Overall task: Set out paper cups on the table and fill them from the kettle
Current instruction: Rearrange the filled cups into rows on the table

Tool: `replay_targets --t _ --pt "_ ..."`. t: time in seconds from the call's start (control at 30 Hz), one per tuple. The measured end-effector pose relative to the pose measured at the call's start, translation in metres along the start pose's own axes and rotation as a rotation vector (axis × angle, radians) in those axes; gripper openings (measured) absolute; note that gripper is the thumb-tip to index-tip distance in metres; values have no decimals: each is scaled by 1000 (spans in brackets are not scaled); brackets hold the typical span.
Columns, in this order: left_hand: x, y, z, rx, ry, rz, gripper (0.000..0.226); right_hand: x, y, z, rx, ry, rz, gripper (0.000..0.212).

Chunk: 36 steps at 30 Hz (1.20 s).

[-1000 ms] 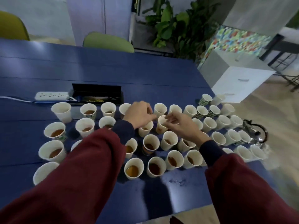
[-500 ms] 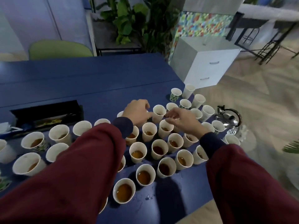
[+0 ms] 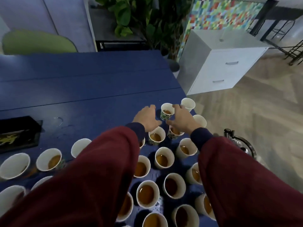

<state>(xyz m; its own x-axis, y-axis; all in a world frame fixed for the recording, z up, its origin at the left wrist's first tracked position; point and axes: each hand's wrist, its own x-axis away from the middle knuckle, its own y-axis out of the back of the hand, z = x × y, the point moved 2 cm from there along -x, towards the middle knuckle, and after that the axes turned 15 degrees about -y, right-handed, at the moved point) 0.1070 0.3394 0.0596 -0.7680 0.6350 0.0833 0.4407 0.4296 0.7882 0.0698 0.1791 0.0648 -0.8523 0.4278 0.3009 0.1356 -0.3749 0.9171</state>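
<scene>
A patterned cup (image 3: pixel 166 113), part filled, is stood near the far right corner of the table (image 3: pixel 98 89). It is clasped by the right hand (image 3: pixel 182 119). The left hand (image 3: pixel 146 117), fingers loosely spread, is held just beside it. The kettle (image 3: pixel 240 143) is seen beyond the right edge.

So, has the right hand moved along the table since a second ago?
Yes. The right hand, earlier short of it, has reached further out to the patterned cup standing by the far right corner of the table.
</scene>
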Motion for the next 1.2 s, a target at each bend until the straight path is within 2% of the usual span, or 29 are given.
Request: replay_targets --t 0.17,0.27,0.3,0.47,0.57,0.77,1.03,1.2 --pt "-57 -17 12 106 83 8 49 -54 -7 9 65 25 9 85" --pt "-79 -29 22 159 120 -10 14 -72 -20 12 156 42 4 83" --pt "-83 -33 23 168 122 -3 12 -76 -23 12 169 48 5 82" --pt "-89 -43 29 227 117 -2 38 -92 -35 9 147 34 46 74" --pt "-87 -43 34 239 121 2 44 -90 -34 10 163 33 23 64" --pt "-64 -24 29 201 93 -10 49 -59 -10 29 114 73 -25 61" --pt "28 8 14 381 -33 -228 68 35 35 62 -14 207 44 60" --pt "104 33 13 416 -111 -366 53 100 42 93 -40 333 91 62"
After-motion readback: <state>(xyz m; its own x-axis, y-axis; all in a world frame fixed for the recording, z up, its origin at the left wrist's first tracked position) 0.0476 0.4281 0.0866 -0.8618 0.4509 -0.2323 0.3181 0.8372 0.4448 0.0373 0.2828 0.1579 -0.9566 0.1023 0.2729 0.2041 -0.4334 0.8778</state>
